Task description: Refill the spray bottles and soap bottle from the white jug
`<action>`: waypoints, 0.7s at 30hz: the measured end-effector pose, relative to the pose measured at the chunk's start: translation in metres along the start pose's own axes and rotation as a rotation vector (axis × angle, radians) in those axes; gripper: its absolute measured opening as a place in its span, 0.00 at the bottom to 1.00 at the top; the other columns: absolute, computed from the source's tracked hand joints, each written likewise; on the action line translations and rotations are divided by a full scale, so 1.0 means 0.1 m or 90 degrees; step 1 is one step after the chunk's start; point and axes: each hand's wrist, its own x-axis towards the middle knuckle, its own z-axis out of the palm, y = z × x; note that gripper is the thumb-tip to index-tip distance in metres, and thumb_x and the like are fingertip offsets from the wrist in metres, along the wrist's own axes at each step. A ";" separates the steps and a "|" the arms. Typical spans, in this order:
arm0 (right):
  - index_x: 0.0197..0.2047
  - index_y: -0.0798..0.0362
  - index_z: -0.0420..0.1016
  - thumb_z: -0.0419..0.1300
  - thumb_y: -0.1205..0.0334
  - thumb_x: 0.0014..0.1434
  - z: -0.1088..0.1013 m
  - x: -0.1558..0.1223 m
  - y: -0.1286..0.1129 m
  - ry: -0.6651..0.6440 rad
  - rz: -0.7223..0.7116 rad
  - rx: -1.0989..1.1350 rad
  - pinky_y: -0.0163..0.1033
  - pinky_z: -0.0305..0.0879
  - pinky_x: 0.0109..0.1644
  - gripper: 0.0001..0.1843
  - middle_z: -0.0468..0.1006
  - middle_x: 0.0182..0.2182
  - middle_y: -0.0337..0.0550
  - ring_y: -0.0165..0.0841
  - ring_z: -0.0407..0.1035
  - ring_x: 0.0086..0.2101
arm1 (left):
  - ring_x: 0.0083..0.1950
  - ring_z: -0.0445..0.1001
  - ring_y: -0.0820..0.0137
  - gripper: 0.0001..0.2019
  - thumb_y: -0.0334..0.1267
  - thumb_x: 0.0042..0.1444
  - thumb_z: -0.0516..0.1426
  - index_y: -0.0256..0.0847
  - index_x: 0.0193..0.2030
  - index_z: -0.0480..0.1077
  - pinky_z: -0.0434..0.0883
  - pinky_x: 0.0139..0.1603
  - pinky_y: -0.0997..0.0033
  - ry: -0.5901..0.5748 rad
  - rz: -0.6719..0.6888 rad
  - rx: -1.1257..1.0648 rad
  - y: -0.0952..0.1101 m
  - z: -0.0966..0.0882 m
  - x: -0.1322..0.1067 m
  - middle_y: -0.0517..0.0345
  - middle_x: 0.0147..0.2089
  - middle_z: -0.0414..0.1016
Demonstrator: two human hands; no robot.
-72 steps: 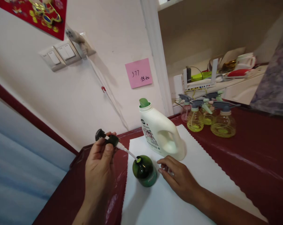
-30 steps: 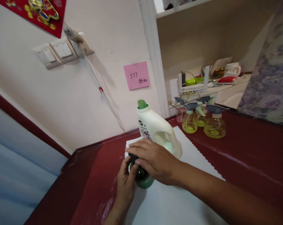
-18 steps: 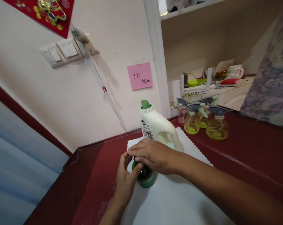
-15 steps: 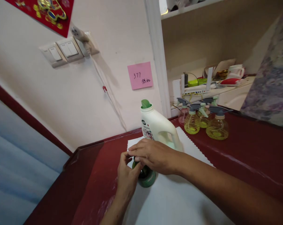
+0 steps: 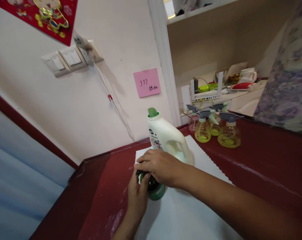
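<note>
A round dark green bottle (image 5: pixel 156 191) stands on a white mat (image 5: pixel 191 216) on the dark red table (image 5: pixel 266 166). My left hand (image 5: pixel 137 196) wraps around the bottle's left side. Over the top of the bottle my right hand (image 5: pixel 161 166) is closed on the black pump head, of which only a sliver shows at the fingertips. Right behind my hands stands a white detergent jug (image 5: pixel 167 138) with a green spout and no cap.
Several spray bottles (image 5: pixel 228 133) with yellow liquid stand at the back of the table. A shelf (image 5: pixel 228 95) beyond holds a router and dishes. A pink sticky note (image 5: pixel 146 82), light switches (image 5: pixel 66 60) and a plugged-in cable are on the wall.
2.4 s ago my left hand held the pump with its tube above the bottle's mouth. The pump went onto the bottle, and both hands have since stayed closed on it.
</note>
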 end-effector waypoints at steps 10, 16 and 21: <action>0.51 0.51 0.81 0.63 0.67 0.64 -0.10 0.08 -0.05 -0.024 -0.002 -0.102 0.43 0.59 0.40 0.14 0.82 0.41 0.46 0.39 0.69 0.41 | 0.44 0.77 0.61 0.22 0.45 0.47 0.70 0.41 0.45 0.70 0.74 0.44 0.65 0.061 -0.050 -0.011 0.07 0.03 0.07 0.54 0.43 0.79; 0.52 0.52 0.81 0.62 0.67 0.64 -0.09 0.06 -0.04 -0.038 -0.008 -0.097 0.43 0.59 0.42 0.13 0.82 0.45 0.47 0.40 0.69 0.43 | 0.42 0.76 0.62 0.17 0.48 0.54 0.65 0.39 0.44 0.72 0.72 0.42 0.65 0.061 -0.026 0.021 0.06 0.06 0.05 0.54 0.42 0.78; 0.50 0.53 0.81 0.63 0.68 0.63 -0.06 0.05 -0.02 -0.034 -0.005 -0.073 0.44 0.62 0.45 0.13 0.82 0.47 0.48 0.41 0.70 0.45 | 0.51 0.76 0.57 0.17 0.48 0.59 0.61 0.39 0.49 0.74 0.71 0.51 0.62 0.025 -0.001 0.045 0.01 0.04 0.02 0.49 0.48 0.80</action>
